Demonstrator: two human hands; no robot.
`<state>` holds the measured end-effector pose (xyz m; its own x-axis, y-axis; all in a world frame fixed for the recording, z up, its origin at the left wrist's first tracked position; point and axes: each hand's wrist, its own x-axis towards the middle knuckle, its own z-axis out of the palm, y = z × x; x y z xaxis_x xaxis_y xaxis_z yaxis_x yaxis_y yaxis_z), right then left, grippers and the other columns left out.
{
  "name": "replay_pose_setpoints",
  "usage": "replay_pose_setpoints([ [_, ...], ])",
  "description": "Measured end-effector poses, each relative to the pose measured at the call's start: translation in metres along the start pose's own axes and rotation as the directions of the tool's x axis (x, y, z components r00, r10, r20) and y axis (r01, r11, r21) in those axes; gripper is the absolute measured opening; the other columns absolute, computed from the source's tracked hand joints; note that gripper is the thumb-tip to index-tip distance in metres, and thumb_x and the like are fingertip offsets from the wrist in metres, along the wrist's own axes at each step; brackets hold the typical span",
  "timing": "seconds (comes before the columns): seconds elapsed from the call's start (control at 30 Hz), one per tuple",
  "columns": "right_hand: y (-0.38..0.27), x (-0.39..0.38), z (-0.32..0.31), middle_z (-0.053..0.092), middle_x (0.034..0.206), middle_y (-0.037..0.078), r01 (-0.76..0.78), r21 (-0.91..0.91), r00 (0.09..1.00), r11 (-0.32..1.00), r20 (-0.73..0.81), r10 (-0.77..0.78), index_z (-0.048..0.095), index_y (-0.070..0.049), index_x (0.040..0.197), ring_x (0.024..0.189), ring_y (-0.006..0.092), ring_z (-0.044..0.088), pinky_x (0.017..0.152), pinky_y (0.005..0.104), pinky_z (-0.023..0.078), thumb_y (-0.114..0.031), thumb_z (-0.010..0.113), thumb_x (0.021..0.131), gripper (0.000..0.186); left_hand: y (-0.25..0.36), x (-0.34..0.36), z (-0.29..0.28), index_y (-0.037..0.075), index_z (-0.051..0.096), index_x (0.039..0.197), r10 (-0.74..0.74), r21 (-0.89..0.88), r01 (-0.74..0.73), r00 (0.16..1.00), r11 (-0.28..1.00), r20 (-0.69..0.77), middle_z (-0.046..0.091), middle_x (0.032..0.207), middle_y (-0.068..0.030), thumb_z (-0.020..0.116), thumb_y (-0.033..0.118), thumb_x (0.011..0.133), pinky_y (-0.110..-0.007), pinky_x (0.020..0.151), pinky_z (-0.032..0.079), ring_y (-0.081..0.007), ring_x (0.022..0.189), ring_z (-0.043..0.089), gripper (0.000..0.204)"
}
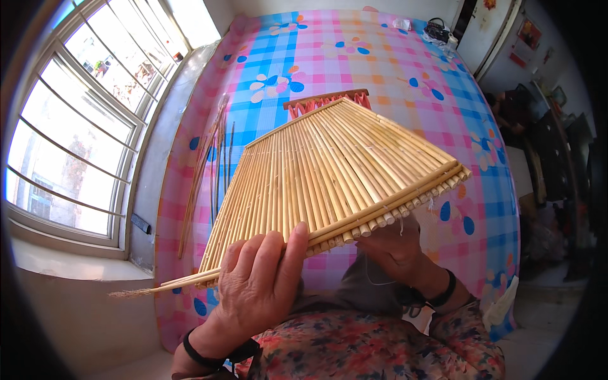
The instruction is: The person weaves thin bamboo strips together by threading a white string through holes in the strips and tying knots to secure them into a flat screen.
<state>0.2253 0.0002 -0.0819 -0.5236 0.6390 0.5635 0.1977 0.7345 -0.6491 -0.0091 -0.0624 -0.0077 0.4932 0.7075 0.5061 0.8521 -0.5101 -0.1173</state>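
Note:
A panel of pale straw-coloured stalks (pixel 316 171), laid side by side and bound together, is tilted in front of me. A stalk crosspiece runs along its near edge, where the cut ends stick out in a row. My left hand (pixel 259 278) is closed over this edge, thumb and fingers on the upper face. Beside it, thin stalks with a frayed tip (pixel 133 293) jut out to the left. Below the right part of the edge is my right hand (pixel 396 250), shaded, its fingers mostly hidden by the panel. A fine thread (pixel 375 282) loops near it.
Beneath lies a checked, flower-patterned sheet (pixel 266 57). Long thin brown sticks (pixel 202 177) rest on it at left, by a barred window (pixel 82 126). A small wooden stand with red strips (pixel 329 98) is behind the panel. A black bag (pixel 436 30) sits at the far right.

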Motion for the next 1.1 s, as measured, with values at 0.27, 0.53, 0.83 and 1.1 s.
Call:
replay_pose_setpoints([
  [0.27,0.002,-0.006,0.005,0.069,0.096,0.014,-0.005,0.004,1.000,1.000,0.008,0.005,0.068,-0.005,0.109,0.085,0.0273,0.069,0.071,0.0337,0.057,-0.004,0.065,0.086,0.023,-0.002,-0.001,0.001,-0.002,0.062,0.118,-0.026,-0.062,0.027,1.000,0.998,0.009,0.055,0.089,-0.0081,0.065,0.009,0.076,-0.034,0.066,0.044,-0.0204,0.079,0.058,0.043],
  [0.53,0.012,-0.021,0.016,0.069,0.095,0.014,0.015,-0.016,1.000,1.000,0.006,-0.015,0.069,-0.005,0.106,0.083,0.0261,0.069,0.071,0.0348,0.056,-0.005,0.065,0.087,0.020,-0.006,-0.008,0.006,0.002,0.062,0.117,-0.036,-0.174,0.039,0.999,0.984,0.020,0.056,0.091,-0.0042,0.071,0.012,0.074,-0.033,0.065,0.042,-0.0190,0.079,0.058,0.045],
  [0.83,0.011,-0.019,0.019,0.069,0.094,0.014,-0.124,0.270,0.992,0.955,0.034,0.120,0.068,-0.005,0.110,0.077,0.0243,0.068,0.067,0.0334,0.054,-0.001,0.062,0.088,0.023,-0.003,-0.003,0.002,0.002,0.059,0.110,-0.117,-0.222,0.133,0.990,0.966,0.082,0.056,0.094,-0.0079,0.072,0.011,0.073,-0.037,0.068,0.045,-0.0243,0.080,0.058,0.040],
  [1.1,0.010,-0.016,0.023,0.069,0.101,0.014,-0.065,0.289,0.996,0.955,-0.032,0.078,0.066,-0.005,0.114,0.089,0.0266,0.069,0.073,0.0337,0.055,0.000,0.059,0.090,0.026,-0.005,-0.004,0.006,-0.004,0.059,0.117,-0.001,-0.072,0.002,1.000,0.997,0.021,0.059,0.100,-0.0107,0.067,0.009,0.077,-0.034,0.065,0.044,-0.0216,0.080,0.058,0.043],
])
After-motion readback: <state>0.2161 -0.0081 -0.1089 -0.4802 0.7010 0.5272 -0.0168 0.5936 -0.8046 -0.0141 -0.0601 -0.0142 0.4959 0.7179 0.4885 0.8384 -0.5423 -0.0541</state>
